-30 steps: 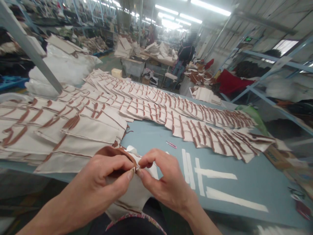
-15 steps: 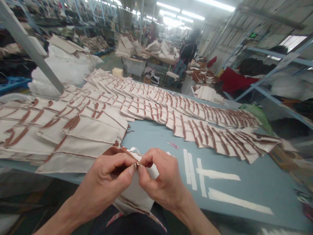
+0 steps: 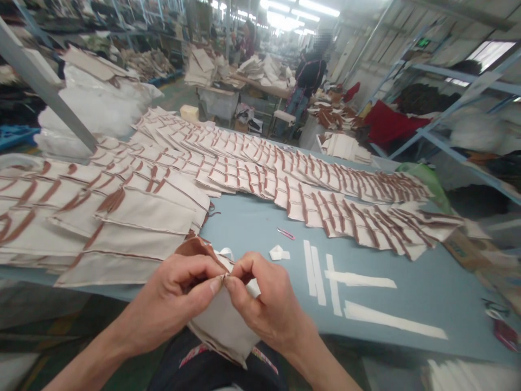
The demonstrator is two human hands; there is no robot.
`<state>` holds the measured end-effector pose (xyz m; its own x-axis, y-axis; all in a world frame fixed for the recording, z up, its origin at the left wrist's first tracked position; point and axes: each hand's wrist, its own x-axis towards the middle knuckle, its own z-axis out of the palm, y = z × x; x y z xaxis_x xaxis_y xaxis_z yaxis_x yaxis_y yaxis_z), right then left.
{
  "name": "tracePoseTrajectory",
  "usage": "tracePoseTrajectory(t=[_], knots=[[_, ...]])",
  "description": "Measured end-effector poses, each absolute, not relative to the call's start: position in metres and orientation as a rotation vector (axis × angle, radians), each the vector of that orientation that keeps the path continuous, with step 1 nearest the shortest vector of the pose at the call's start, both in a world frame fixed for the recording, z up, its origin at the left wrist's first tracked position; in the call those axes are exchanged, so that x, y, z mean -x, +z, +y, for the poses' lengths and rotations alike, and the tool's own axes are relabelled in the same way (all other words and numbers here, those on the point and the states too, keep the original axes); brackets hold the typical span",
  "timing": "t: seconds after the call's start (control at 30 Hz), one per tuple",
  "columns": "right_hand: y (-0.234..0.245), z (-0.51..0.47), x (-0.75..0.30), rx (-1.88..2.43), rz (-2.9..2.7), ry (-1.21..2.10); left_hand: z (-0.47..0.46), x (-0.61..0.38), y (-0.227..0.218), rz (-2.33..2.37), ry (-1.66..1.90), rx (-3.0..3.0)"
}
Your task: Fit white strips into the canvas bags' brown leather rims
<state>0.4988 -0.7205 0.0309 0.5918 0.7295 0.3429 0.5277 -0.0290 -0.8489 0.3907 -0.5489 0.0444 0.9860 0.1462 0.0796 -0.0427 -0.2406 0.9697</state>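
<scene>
My left hand (image 3: 179, 298) and my right hand (image 3: 260, 304) meet at the near edge of the blue table (image 3: 407, 282). Both pinch the top edge of a cream cloth piece with brown trim (image 3: 220, 326), thumb tips almost touching. The cloth hangs down over my lap. A brown flap of it shows above my left fingers. A small white paper scrap (image 3: 279, 253) and a pink thread snip (image 3: 285, 234) lie on the table just beyond my right hand.
Rows of cream cloth pieces with brown straps (image 3: 260, 174) cover the table's left and far side. White tape strips (image 3: 350, 288) lie to the right. A person (image 3: 307, 81) stands at the far tables. Blue shelving (image 3: 468, 119) rises at right, a grey post (image 3: 49, 98) at left.
My hands stay pinched on the cloth and have shifted slightly. The white paper scrap now shows on the table beyond my right hand. The view has tilted down a little.
</scene>
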Motion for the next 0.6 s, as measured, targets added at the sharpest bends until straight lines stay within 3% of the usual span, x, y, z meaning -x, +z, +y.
tracePoseTrajectory(t=[0.6], knots=[[0.042, -0.716, -0.496, 1.551, -0.842, 0.727, -0.538, -0.396, 0.045, -0.042, 0.003, -1.788]])
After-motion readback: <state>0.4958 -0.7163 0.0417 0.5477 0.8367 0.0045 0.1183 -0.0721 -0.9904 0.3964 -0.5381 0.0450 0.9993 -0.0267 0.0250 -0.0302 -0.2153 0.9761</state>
